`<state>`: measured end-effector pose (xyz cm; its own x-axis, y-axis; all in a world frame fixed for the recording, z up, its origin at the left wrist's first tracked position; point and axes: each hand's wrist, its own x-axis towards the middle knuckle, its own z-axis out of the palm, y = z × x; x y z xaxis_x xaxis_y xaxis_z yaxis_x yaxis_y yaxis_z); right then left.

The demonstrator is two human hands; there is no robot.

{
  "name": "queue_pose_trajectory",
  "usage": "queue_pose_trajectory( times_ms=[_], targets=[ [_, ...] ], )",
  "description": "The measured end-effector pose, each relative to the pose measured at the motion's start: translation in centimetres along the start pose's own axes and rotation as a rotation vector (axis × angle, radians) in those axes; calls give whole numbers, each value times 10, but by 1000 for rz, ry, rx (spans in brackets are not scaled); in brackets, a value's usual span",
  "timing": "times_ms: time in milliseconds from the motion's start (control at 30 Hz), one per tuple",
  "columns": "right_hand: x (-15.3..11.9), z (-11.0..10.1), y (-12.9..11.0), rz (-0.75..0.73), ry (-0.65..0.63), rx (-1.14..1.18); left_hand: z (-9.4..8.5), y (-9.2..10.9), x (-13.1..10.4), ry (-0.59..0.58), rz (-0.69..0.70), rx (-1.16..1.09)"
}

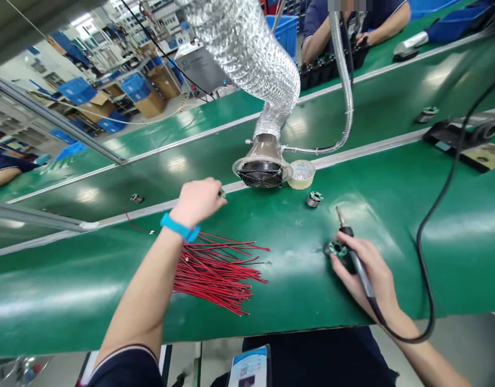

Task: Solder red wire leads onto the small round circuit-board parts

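Observation:
My right hand (372, 269) is closed around a soldering iron (361, 271), its bare tip pointing up and away from me. The same hand's thumb and fingers also touch a small round motor part with a green circuit board (337, 248), low over the table. My left hand (201, 201), with a blue band at the wrist, is closed on a small part with a green edge (222, 193); the hand hides most of it. Beneath my left forearm lies a spread bundle of red wires (223, 277). Another motor part (314, 199) stands on the table beyond my right hand.
A fume extractor fan (260, 174) on a foil duct (247, 48) hangs at the back middle, beside a roll of tape (302, 174). The iron's black cable (423, 231) loops at right, near a black stand (469, 140). A co-worker (352, 27) sits across.

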<state>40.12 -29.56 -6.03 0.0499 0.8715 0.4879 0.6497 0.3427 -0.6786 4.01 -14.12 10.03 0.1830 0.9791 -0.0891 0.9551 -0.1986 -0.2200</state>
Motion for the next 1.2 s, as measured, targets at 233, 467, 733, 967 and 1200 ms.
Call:
queue_pose_trajectory(
  times_ms=[233,467,733,967,1200],
  targets=[
    [-19,25,-25,-139,-173,103,55,-50,80,56,-126,-63],
    [-19,23,-22,-68,-133,47,83,-14,23,226,-29,-259],
    [-13,31,-37,-105,-174,152,112,50,-78,72,317,-663],
    [-13,38,-43,-73,-158,160,94,59,-80,247,177,-907],
    [-5,38,-44,-73,-228,274,67,94,-97,469,345,-839]
  ],
)
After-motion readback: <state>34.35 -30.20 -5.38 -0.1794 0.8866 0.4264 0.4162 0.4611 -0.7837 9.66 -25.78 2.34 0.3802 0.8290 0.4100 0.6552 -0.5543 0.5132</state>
